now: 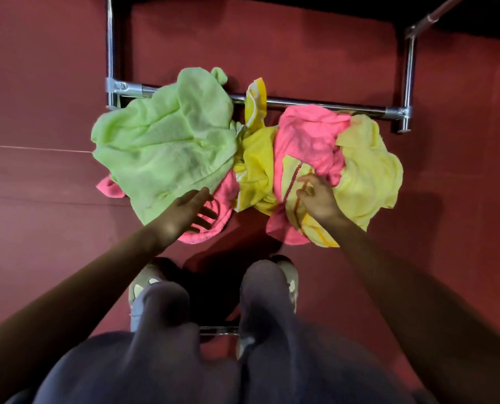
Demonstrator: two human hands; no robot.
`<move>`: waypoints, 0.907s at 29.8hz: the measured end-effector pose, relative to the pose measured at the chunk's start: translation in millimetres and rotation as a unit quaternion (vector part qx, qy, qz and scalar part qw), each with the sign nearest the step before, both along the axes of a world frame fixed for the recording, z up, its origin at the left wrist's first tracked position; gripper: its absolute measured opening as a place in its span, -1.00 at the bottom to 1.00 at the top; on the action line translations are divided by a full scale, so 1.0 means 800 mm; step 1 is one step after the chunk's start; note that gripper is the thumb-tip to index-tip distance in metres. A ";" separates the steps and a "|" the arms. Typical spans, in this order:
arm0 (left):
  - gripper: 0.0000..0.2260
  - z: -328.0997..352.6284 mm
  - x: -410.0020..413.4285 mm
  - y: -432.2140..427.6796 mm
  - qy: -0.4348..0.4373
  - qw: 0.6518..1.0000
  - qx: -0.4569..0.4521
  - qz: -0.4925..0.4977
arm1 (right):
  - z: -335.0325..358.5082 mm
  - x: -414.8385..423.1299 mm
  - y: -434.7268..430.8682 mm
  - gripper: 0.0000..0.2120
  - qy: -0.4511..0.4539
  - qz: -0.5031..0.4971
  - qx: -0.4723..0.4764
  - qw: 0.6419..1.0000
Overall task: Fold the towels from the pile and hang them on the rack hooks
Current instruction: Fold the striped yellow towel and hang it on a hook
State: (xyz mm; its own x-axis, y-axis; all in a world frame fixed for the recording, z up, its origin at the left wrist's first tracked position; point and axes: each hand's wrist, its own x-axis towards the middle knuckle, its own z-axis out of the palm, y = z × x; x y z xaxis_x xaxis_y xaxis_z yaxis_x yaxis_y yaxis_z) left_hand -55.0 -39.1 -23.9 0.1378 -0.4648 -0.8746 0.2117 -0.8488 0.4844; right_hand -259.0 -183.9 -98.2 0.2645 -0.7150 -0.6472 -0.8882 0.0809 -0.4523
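A pile of towels lies on the dark red floor against the base of a chrome rack [315, 104]. On the left is a crumpled light green towel [167, 141]. A bright yellow towel [256, 167] sits in the middle, a pink towel [310, 138] right of it, and a pale yellow towel [368, 176] at the far right. My left hand [189, 212] reaches with straight fingers over a pink towel [210, 225] at the green towel's near edge. My right hand [318, 196] pinches a striped yellow towel [295, 182].
The rack's chrome uprights stand at the back left [111, 39] and back right [409, 77]. My knees and shoes [291, 282] are close below the pile. A small chrome bar [219, 330] shows between my legs. Red floor spreads to both sides.
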 end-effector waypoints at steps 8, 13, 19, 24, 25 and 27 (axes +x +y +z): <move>-0.75 -0.013 -0.006 0.002 0.019 0.999 -0.014 0.023 | -0.023 0.039 -0.041 -0.53 0.051 0.069 -0.019 0.996; -0.75 -0.001 -0.005 0.000 0.016 0.999 -0.022 0.028 | -0.018 0.030 -0.036 -0.52 0.081 0.081 -0.006 0.993; -0.76 0.040 -0.001 -0.008 0.010 0.999 -0.040 0.012 | 0.042 0.018 -0.019 -0.61 -0.093 0.028 0.004 0.995; -0.75 0.092 0.009 -0.024 -0.001 0.996 -0.078 -0.047 | 0.147 0.020 -0.011 -0.81 -0.175 -0.003 0.004 0.985; -0.75 0.110 0.008 -0.029 -0.008 0.993 -0.099 -0.057 | 0.175 0.018 -0.013 -0.84 -0.194 -0.011 -0.011 0.981; -0.77 0.155 0.005 -0.040 -0.021 0.987 -0.143 -0.073 | 0.238 0.018 -0.017 -0.91 -0.242 -0.021 -0.021 0.970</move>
